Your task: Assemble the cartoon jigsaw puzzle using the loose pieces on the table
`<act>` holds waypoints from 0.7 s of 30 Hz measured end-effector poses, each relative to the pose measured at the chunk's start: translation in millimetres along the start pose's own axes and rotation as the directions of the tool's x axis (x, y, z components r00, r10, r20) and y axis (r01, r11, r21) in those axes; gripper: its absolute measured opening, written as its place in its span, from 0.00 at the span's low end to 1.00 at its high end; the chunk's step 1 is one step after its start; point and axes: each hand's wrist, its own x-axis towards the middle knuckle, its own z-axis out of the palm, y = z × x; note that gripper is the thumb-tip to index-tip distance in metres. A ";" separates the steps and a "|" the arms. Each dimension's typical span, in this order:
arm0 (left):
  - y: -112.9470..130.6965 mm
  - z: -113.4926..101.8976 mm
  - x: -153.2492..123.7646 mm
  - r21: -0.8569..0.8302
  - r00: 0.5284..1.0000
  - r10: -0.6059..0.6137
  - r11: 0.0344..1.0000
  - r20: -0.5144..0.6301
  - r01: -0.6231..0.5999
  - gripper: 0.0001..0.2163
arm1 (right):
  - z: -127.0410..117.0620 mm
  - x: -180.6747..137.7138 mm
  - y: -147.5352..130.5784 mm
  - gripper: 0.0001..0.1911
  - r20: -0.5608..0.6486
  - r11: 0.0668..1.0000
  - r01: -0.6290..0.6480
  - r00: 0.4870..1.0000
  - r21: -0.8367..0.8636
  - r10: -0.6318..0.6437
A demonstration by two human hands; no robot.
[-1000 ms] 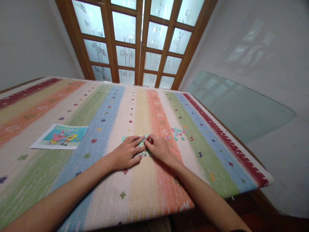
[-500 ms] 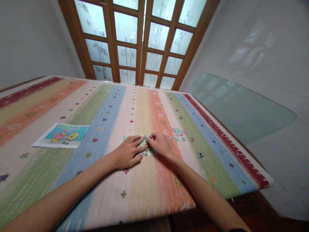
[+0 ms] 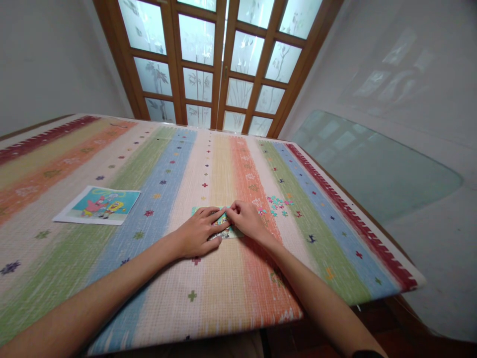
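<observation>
A small, partly assembled jigsaw puzzle (image 3: pixel 222 222) lies on the striped tablecloth (image 3: pixel 208 293) near the middle of the table. My left hand (image 3: pixel 197 231) lies flat on its left part, fingers stretched out over it. My right hand (image 3: pixel 246 220) rests at the puzzle's right edge with its fingers curled and pinched together at the puzzle's top; what they hold, if anything, is too small to make out. A little heap of loose teal and pink puzzle pieces (image 3: pixel 278 204) sits just right of my right hand.
A printed cartoon picture (image 3: pixel 99 205) lies on the cloth at the left. The table's right edge (image 3: pixel 357 219) is close, with a leaning glass sheet (image 3: pixel 372 164) beyond it against the wall. Wooden glazed doors (image 3: pixel 219 64) stand behind the table.
Both hands stay on the puzzle; my right hand's fingers have shifted slightly along its top edge. The view has tilted a little.
</observation>
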 end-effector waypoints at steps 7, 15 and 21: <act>-0.1 -0.6 0.7 0.002 1.000 -0.003 1.000 0.027 0.003 0.24 | -8.7 6.7 10.9 0.09 -0.015 1.000 0.011 1.000 0.022 -0.011; -0.6 -1.5 0.4 -0.018 0.999 -0.007 1.000 0.036 0.008 0.23 | -9.4 1.5 18.2 0.11 0.054 0.939 0.176 0.978 0.295 -0.200; -0.8 -4.6 1.0 -0.102 1.000 0.017 0.995 -0.027 -0.020 0.22 | -7.6 -0.8 18.5 0.10 0.067 0.955 0.167 0.980 0.244 -0.189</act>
